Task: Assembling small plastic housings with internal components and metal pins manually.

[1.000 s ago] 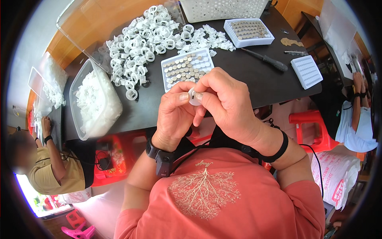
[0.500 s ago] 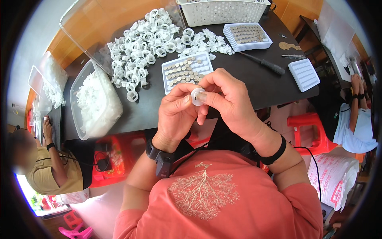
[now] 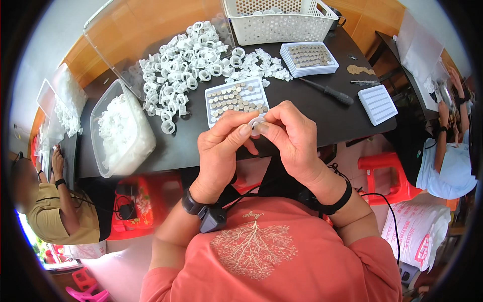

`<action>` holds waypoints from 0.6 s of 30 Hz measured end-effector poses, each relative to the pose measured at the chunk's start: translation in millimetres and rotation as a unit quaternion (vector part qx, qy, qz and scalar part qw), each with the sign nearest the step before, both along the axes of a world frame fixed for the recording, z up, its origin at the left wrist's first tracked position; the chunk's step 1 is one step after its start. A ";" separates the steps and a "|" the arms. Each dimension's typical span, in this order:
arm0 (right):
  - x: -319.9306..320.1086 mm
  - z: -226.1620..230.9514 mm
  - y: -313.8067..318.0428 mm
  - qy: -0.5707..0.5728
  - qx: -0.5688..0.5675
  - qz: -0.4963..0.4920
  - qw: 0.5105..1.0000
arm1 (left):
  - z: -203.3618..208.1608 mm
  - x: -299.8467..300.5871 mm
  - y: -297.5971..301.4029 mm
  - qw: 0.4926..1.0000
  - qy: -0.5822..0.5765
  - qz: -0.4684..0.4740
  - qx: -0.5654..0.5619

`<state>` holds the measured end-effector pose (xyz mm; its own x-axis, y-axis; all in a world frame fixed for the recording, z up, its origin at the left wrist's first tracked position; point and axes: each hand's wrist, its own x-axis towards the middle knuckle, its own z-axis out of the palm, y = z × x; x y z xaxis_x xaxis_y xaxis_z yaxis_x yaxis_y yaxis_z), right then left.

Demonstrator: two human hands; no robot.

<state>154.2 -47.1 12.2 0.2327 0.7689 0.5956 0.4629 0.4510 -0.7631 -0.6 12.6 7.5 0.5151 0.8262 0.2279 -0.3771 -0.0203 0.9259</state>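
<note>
Both my hands meet above the table's near edge, gripping one small round white plastic part (image 3: 256, 122) between them. My left hand (image 3: 221, 143) pinches its left side with thumb and forefinger. From the right, my right hand (image 3: 292, 138) presses its thumb against it; the fingers partly hide the part. Just beyond the hands lies a pale tray (image 3: 210, 115) with rows of small round metal discs (image 3: 229, 97). Behind it, a heap of white ring-shaped plastic parts (image 3: 173, 70) spreads across the dark table (image 3: 193, 138), beside a pile of smaller white pieces (image 3: 261, 65).
A clear bin (image 3: 146, 143) of white pieces stands left. At the back are a white perforated basket (image 3: 282, 29) and stacked trays (image 3: 289, 58) of discs. A black-handled tool (image 3: 337, 94) and another pale tray (image 3: 377, 103) lie right. People work at the left (image 3: 75, 216) and right (image 3: 445, 163).
My hands have drawn closer around the white part, which has turned so less of its flat face shows. The right thumb and fingers have shifted on it. The view has moved slightly.
</note>
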 end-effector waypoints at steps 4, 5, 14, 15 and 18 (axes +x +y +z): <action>-4.2 4.8 -1.7 0.031 -0.004 0.004 1.000 | 4.6 -2.2 -1.7 0.997 0.047 0.033 0.047; -4.5 5.0 -2.4 0.030 -0.004 0.006 1.000 | 6.6 -2.3 -5.1 0.997 0.058 0.046 0.024; -6.5 2.7 -5.8 0.045 -0.010 0.020 0.999 | 7.8 -1.4 -12.1 0.987 0.094 0.102 0.086; -9.1 3.3 -6.5 0.062 -0.016 0.021 0.998 | 8.1 -1.4 -11.4 0.987 0.089 0.101 0.083; -11.4 1.5 -6.0 0.085 -0.029 0.024 0.996 | 9.6 -1.6 -12.6 0.989 0.091 0.099 0.060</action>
